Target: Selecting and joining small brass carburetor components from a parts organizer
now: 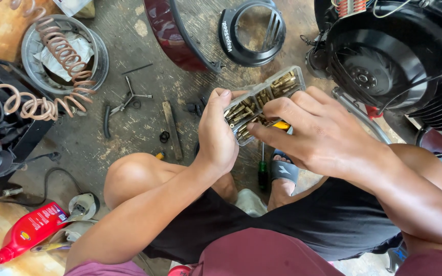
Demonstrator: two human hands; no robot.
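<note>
Tilting above the concrete floor [129, 133], a clear plastic compartment box of small brass fittings [262, 99] is being gripped by the left hand [216, 135], while the right hand's [313, 130] fingers are being dipped inside; fittings could likely be spilled.

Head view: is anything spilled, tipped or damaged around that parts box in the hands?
Nothing spilled. The clear compartment box sits tilted in the left hand, its brass fittings in their cells, while the right hand picks inside. On the floor, a three-way wrench and small rings lie scattered, and the red bottle lies on its side, capped.
</note>
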